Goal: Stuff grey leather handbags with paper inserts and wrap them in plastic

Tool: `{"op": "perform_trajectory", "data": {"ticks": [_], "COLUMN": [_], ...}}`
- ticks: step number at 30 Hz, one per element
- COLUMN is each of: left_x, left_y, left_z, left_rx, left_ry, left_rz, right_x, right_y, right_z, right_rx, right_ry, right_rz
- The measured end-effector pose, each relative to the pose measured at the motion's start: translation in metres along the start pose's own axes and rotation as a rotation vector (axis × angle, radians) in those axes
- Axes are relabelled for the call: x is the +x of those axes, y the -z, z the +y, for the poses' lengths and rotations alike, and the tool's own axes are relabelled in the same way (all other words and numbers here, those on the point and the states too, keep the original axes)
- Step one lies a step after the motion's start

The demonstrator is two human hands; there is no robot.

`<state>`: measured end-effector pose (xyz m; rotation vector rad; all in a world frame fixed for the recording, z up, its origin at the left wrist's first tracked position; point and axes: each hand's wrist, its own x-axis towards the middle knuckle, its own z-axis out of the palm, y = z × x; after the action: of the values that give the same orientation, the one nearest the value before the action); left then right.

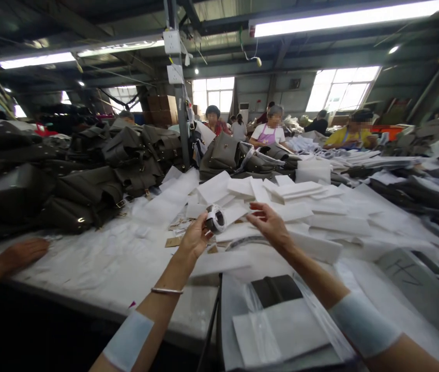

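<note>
Over the table, my left hand (193,238) is closed around a small coiled dark strap (215,219) with white wrapping round its rim. My right hand (270,225) is to the right of the coil, its fingers apart and holding nothing. Beneath both hands lie many white foam sheets (323,225). Close to my body is a grey bag (229,299) with clear plastic, a white sheet (281,330) and a dark piece (276,290) on it. A curved grey strip (248,241) rests among the sheets between my hands.
Dark bags (83,194) are heaped on the left, with more bags (225,155) beyond the sheets. Another person's hand (25,254) rests on the table's left edge. A metal post (182,113) rises behind. Several people are across the table. A grey marked panel (409,279) lies right.
</note>
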<state>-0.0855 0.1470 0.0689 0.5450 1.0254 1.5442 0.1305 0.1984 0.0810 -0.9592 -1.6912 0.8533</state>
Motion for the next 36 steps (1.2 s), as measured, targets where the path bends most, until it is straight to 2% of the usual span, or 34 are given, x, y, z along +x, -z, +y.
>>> {"op": "perform_trajectory", "data": {"ticks": [2,3,5,7,8,11,13,16,18,21,23,27,30,32,33,36], "left_x": [-0.017,-0.026,-0.040,-0.049,-0.051,-0.052,-0.048,-0.043,-0.039,-0.031,-0.021,0.005,0.017,0.018,0.017,0.011], "left_y": [-0.012,-0.019,-0.030,-0.028,-0.022,0.011,0.035,0.058,0.061,0.059,0.058,0.058,0.051,0.041,0.036,0.023], "left_z": [-0.008,-0.013,-0.020,-0.025,-0.027,-0.033,-0.038,-0.046,-0.048,-0.040,-0.027,0.005,0.015,0.009,0.001,-0.029], "left_rx": [-0.039,-0.038,0.024,0.275,0.473,1.130,1.468,1.710,1.748,1.760,1.761,1.757,1.755,1.739,1.732,1.723], "left_ry": [-0.026,-0.039,-0.080,-0.214,-0.315,-0.546,-0.551,-0.508,-0.510,-0.507,-0.495,-0.485,-0.577,-0.631,-0.634,-0.556], "left_rz": [-0.036,-0.084,-0.243,-0.379,-0.403,-0.370,-0.412,-0.431,-0.385,-0.283,-0.164,0.080,0.186,0.165,0.117,-0.104], "right_x": [-0.018,-0.024,-0.029,-0.025,-0.022,-0.014,-0.016,-0.025,-0.032,-0.036,-0.035,-0.030,-0.028,-0.028,-0.028,-0.030], "right_y": [-0.017,-0.024,-0.032,-0.026,-0.019,0.008,0.020,0.021,0.014,0.005,0.002,0.000,-0.005,-0.010,-0.012,-0.016], "right_z": [-0.012,-0.017,-0.022,-0.021,-0.018,-0.005,0.009,0.032,0.046,0.057,0.059,0.060,0.060,0.059,0.059,0.056], "right_rx": [-0.143,-0.193,-0.258,-0.287,-0.303,-0.371,-0.356,-0.268,-0.350,-0.624,-0.701,-0.743,-0.851,-0.903,-0.915,-0.911], "right_ry": [0.272,0.356,0.388,0.281,0.207,0.002,-0.155,-0.383,-0.374,-0.111,0.010,0.049,0.050,0.041,0.041,0.060], "right_rz": [-0.120,-0.151,-0.138,-0.095,-0.097,-0.167,-0.218,-0.312,-0.386,-0.434,-0.447,-0.573,-0.611,-0.595,-0.585,-0.583]}}
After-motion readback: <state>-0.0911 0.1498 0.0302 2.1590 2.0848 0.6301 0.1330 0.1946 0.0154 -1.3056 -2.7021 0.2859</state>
